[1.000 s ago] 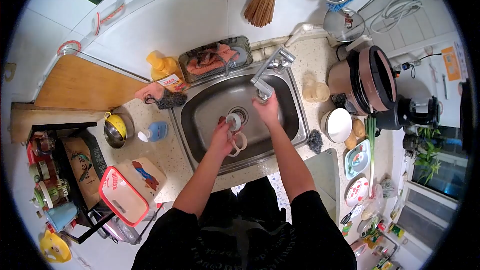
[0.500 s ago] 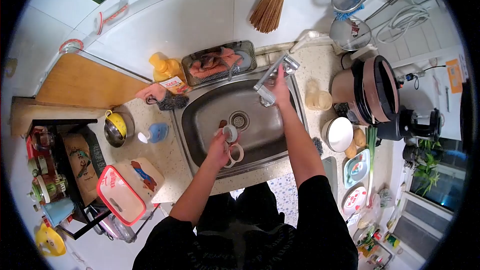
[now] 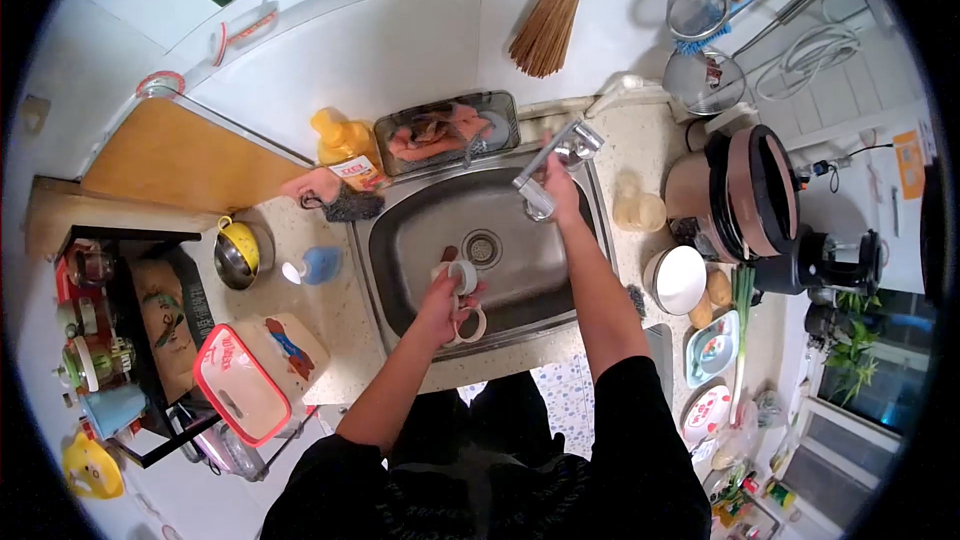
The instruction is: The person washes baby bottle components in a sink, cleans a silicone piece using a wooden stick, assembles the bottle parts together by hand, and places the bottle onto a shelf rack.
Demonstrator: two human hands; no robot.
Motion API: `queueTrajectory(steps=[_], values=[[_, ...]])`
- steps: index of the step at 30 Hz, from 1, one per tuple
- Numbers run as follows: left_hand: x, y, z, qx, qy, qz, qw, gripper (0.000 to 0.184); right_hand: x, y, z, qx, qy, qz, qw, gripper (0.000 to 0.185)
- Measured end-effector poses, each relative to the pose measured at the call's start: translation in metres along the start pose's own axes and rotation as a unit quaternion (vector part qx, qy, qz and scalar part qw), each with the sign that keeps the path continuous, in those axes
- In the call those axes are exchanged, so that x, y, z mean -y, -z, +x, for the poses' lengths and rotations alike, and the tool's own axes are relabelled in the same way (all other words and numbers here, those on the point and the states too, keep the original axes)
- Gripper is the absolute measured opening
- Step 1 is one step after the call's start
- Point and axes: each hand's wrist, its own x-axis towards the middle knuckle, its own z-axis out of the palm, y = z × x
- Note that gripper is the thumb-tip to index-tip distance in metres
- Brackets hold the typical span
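My left hand [image 3: 437, 310] is closed around small white ring-shaped parts [image 3: 469, 325] over the left front of the steel sink [image 3: 415, 230]. Something reddish-brown shows just beyond its fingers. At the sink's back right, my right hand [image 3: 560, 188] is on the chrome faucet [image 3: 541, 195], partly hidden behind the spout, so I cannot make out its grip. No running water can be made out. The drain [image 3: 481, 249] shows between the two hands.
Behind the sink sits a rack with an orange cloth [image 3: 440, 133], beside a yellow soap bottle [image 3: 345, 148]. A blue bottle [image 3: 321, 265] and a red-rimmed container [image 3: 243, 385] stand left. On the right are a jar [image 3: 640, 208], a white bowl [image 3: 679, 278] and a cooker [image 3: 735, 190].
My right hand has moved from under the spout end back and up along the faucet. My left hand has shifted slightly toward the sink's front edge with the white parts.
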Motion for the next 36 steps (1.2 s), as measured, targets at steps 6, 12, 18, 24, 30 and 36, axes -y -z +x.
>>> queueTrajectory(steps=[6, 12, 18, 24, 30, 36], values=[[0.001, 0.019, -0.005, 0.002, -0.008, 0.003, 1.0, 0.03, 0.017, 0.013, -0.023, -0.073, 0.051, 0.1, 0.991, 0.099], [-0.006, 0.01, -0.017, 0.001, -0.04, -0.02, 0.999, 0.031, -0.02, -0.016, -0.084, -0.059, -0.029, 0.198, 0.978, 0.052], [-0.025, -0.003, -0.036, 0.038, -0.088, 0.085, 0.992, 0.033, 0.022, -0.039, -0.15, -0.068, 0.097, -0.21, 0.97, 0.051], [-0.042, -0.01, -0.059, 0.056, -0.106, 0.088, 0.989, 0.04, 0.051, -0.04, -0.173, -0.094, 0.113, -0.177, 0.973, 0.046], [-0.05, -0.013, -0.079, 0.092, -0.112, 0.086, 0.986, 0.044, 0.069, -0.04, -0.187, -0.059, 0.132, -0.305, 0.941, 0.046], [-0.052, -0.01, -0.079, 0.099, -0.085, 0.041, 0.991, 0.044, 0.079, -0.037, -0.199, -0.074, 0.085, -0.324, 0.939, 0.046]])
